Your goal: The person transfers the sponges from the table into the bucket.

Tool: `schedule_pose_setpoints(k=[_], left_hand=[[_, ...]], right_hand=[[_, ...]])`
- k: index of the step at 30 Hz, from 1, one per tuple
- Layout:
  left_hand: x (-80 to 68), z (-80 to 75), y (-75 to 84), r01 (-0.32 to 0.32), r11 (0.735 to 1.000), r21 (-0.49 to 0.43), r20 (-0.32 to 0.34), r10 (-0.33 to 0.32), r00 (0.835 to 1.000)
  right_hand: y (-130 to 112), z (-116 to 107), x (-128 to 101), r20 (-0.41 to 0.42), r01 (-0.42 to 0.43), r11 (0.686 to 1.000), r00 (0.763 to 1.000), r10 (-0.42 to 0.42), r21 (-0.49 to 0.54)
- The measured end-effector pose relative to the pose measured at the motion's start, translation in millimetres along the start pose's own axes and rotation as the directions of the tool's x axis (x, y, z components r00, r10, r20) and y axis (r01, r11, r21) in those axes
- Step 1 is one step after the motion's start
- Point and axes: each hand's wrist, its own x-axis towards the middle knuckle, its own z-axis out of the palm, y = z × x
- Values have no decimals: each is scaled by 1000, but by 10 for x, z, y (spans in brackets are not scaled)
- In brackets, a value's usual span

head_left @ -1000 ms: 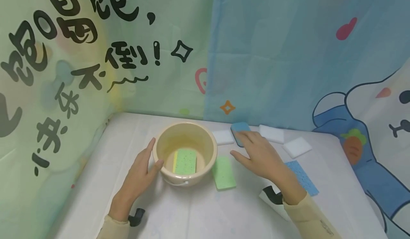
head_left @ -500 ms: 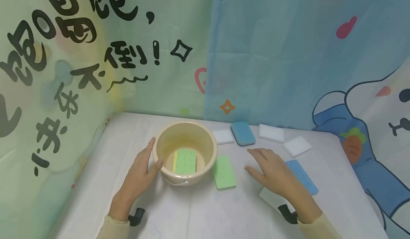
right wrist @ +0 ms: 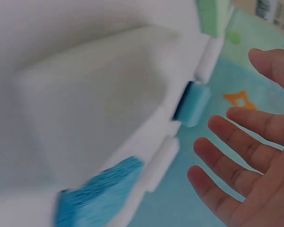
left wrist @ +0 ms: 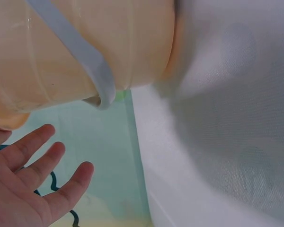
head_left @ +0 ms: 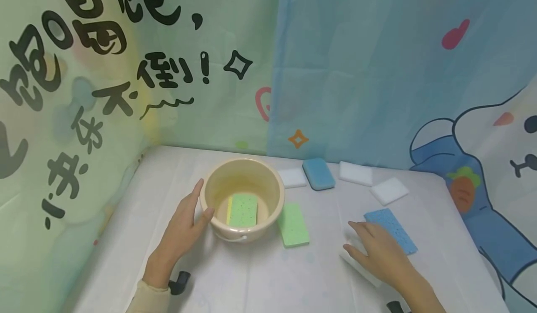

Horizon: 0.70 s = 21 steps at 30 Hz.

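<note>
Just beside the unclenched left grip (head_left: 182,227), the bucket (head_left: 241,178) is touched at its rim, apparently for steadiness, while nothing is held by the loosely spread right grip (head_left: 379,252), under which a white sponge (right wrist: 99,99) is seen, a blue sponge (head_left: 395,230) alongside.

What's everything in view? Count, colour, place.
Bucket: 1, cream, left of centre
Two-tone sponge: 1, green-yellow, inside bucket
Green sponge: 1, green, right of bucket
White pads: 4, white, three rearward, one front right
Dark-edged sponge: 1, blue, rear
Flat sponge: 1, blue, right side
Tablecloth: 1, white, beneath them
Backdrop: count unclear, green-blue, back and left
Fittings: 2, black, near wrists
Sleeve: 1, beige, lower left
Left hand: 1, bare, at bucket's left
Right hand: 1, bare, over front-right pad
</note>
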Motion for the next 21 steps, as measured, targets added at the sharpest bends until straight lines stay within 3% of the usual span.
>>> schedule_pose_setpoints(k=[7,15,21], left_hand=[[2,9,7,5,1000,-8,0,-5,1000],[-13,-7,13,-4,1000,-26,-6,4,1000],[-15,-6,15,1,1000,-27,-8,-1,1000]], right_hand=[[138,114,-277,84,-142,989,986,145,-41],[279,223,-482,132,-203,977,969,210,-66],[320,276,-551,142,-200,975,967,212,-94]])
